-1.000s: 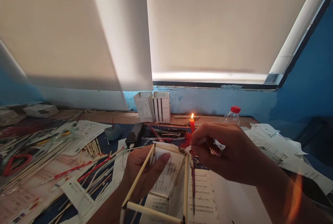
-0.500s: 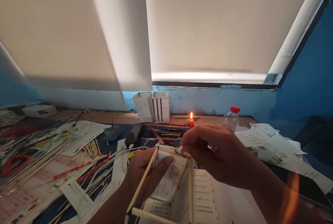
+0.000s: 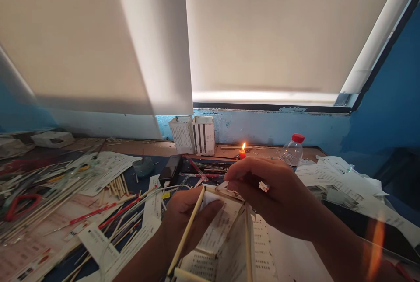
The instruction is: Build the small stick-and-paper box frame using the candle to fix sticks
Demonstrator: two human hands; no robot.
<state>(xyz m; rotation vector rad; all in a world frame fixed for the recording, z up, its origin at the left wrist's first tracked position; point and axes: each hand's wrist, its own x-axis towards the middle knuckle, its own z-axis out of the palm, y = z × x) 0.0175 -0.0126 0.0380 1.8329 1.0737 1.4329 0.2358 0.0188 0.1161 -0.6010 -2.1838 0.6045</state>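
Note:
My left hand (image 3: 179, 214) is closed around the far left corner of a box-shaped frame of pale wooden sticks (image 3: 187, 234), its thumb inside against a printed paper panel (image 3: 218, 225). The frame tilts toward me, and its near end runs out of view at the bottom. At its far top edge, my right hand (image 3: 274, 192) is closed in a pinch. A small pale piece shows at its fingertips; its kind is hard to make out. Just behind the right hand burns a red candle (image 3: 243, 154).
Two paper-covered boxes (image 3: 203, 135) stand by the wall. A red-capped bottle (image 3: 293, 151) and loose papers (image 3: 344, 181) lie to the right. On the left are sticks, red-handled scissors (image 3: 22, 205), a small cup (image 3: 143, 167) and a black power bank (image 3: 170, 170) with a white cable.
The frame and my left hand have shifted slightly right in view. My right fingertips have slid a little left along the frame's far edge, still pinched.

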